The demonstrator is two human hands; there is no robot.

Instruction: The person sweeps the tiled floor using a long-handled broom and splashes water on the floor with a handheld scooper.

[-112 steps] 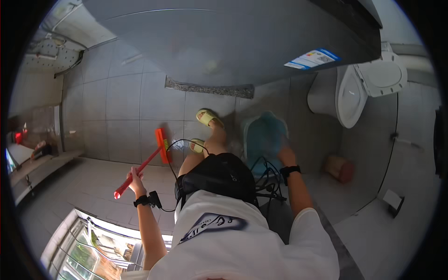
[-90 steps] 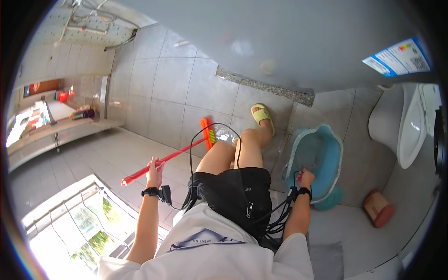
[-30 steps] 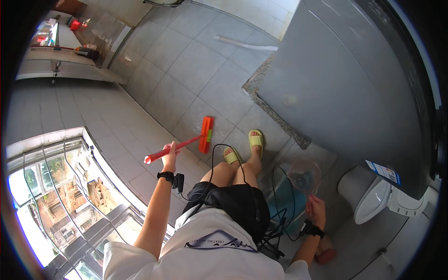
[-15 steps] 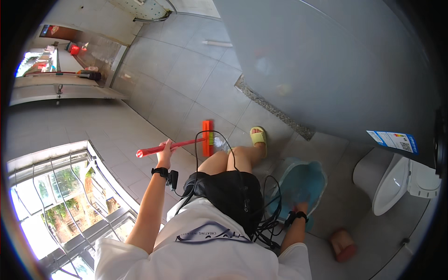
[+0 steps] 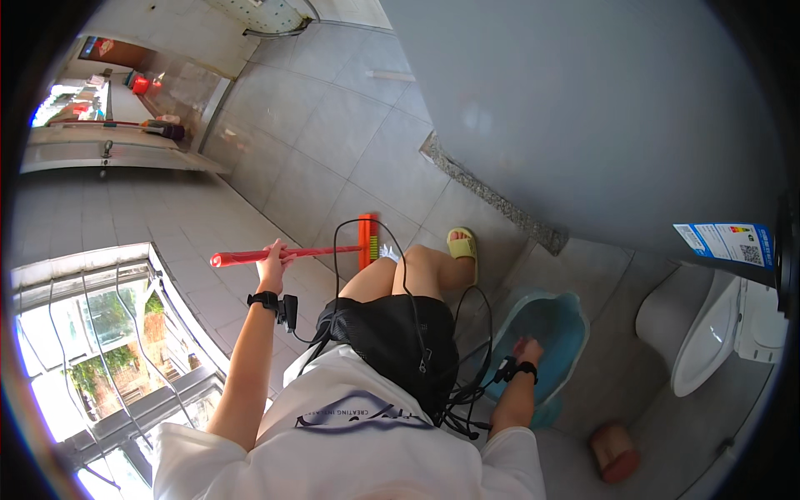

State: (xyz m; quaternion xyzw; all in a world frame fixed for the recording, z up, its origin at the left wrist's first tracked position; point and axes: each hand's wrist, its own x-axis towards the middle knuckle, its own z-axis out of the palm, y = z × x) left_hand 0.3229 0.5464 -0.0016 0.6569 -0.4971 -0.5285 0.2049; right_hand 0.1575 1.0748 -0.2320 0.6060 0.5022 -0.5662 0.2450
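Observation:
My left hand (image 5: 273, 263) is wrapped round the red handle of a long floor scrub brush (image 5: 321, 252). The brush's orange head, with yellow-green bristles, is down by the floor in front of my left knee. Beside the bristles is a small whitish patch that I cannot make out. My right hand (image 5: 526, 350) is over the inside of a pale blue plastic basin (image 5: 575, 333) on the floor at my right. Its fingers are small and blurred, so whether they hold anything does not show. Each wrist wears a black strap with a small device.
Black cables (image 5: 454, 412) loop across my lap and bunch at my right hip. A grey panel (image 5: 583, 125) rises at the upper right, above a speckled stone sill (image 5: 496, 200). A white toilet (image 5: 707, 337) stands far right, a barred window (image 5: 108, 342) at left. One yellow slipper (image 5: 462, 244) shows.
My right hand has come up from deep in the basin and now shows more plainly. The brush handle and my left hand have shifted slightly left, the grip staying closed.

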